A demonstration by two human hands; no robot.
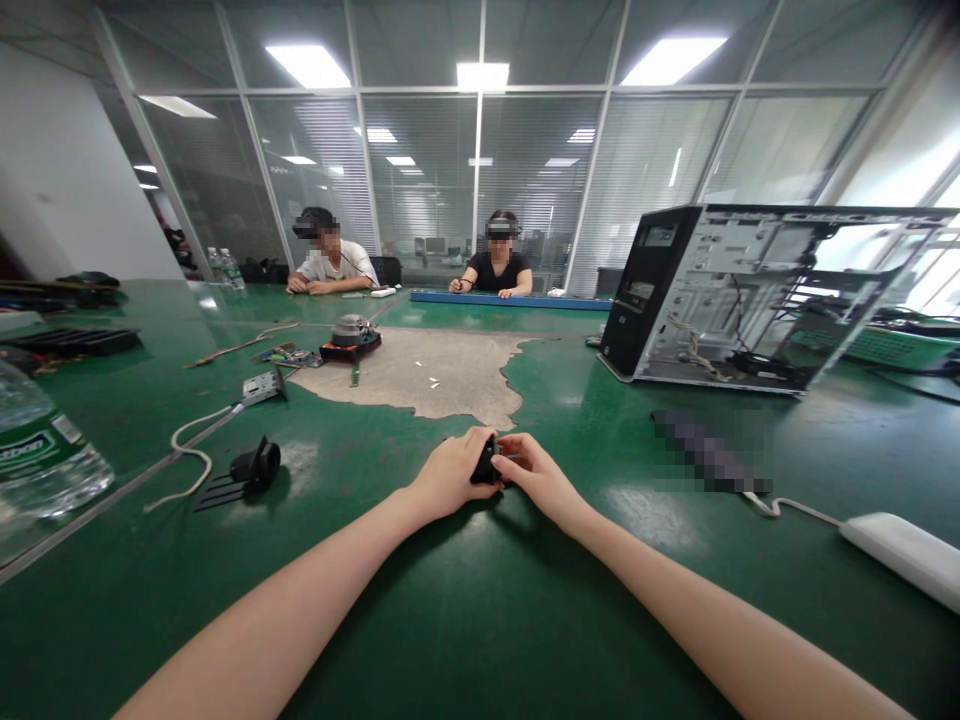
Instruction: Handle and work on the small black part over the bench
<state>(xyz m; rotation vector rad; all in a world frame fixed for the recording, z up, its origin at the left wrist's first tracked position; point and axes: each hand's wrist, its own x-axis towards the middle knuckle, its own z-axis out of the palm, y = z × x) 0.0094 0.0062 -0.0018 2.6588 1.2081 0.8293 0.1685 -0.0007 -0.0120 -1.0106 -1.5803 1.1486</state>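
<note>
A small black part (487,463), too covered by fingers for me to name, is held between my two hands just above the green tabletop. My left hand (453,472) wraps round it from the left, fingers curled over its top. From the right, my right hand (541,478) pinches its edge between thumb and fingers. Left of my hands lies a black plastic piece with a round collar and flat prongs (255,464). Behind that piece sits a metal bracket (262,386) with a pale cable attached.
An opened computer case (652,300) stands at the right. Nearer lie a blurred dark device (705,450) and a white power strip (904,550). A water bottle (45,450) is at the left; a heatsink fan (352,335) sits farther back. Two people sit across the table.
</note>
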